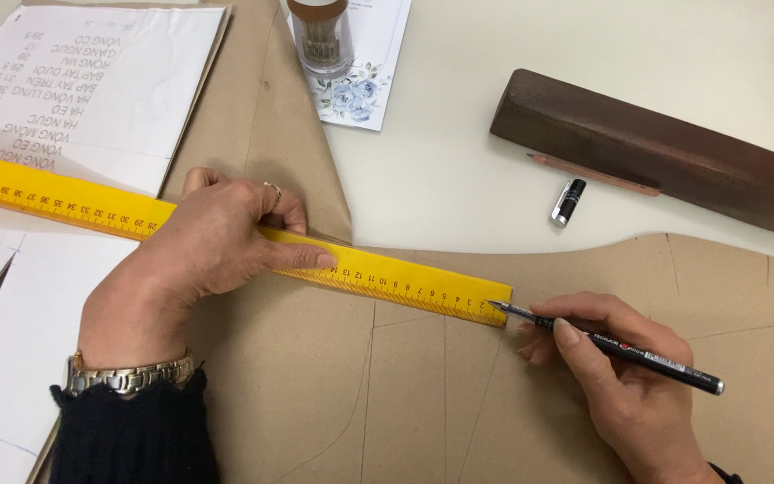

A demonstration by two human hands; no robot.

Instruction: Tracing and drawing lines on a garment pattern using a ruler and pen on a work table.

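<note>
Left hand point(208, 246) pressing flat, fingers spread, on yellow ruler point(387, 278) | ruler lying left-far to right-near across brown pattern paper point(315, 385) | right hand point(624, 376) pinching black pen point(620, 345), tip touching ruler's right end | pen cap point(569, 202) lying far on tabletop point(459, 170).

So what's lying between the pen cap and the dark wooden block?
In the head view, a brown pencil lies between the pen cap and the wooden block, against the block's edge.
</note>
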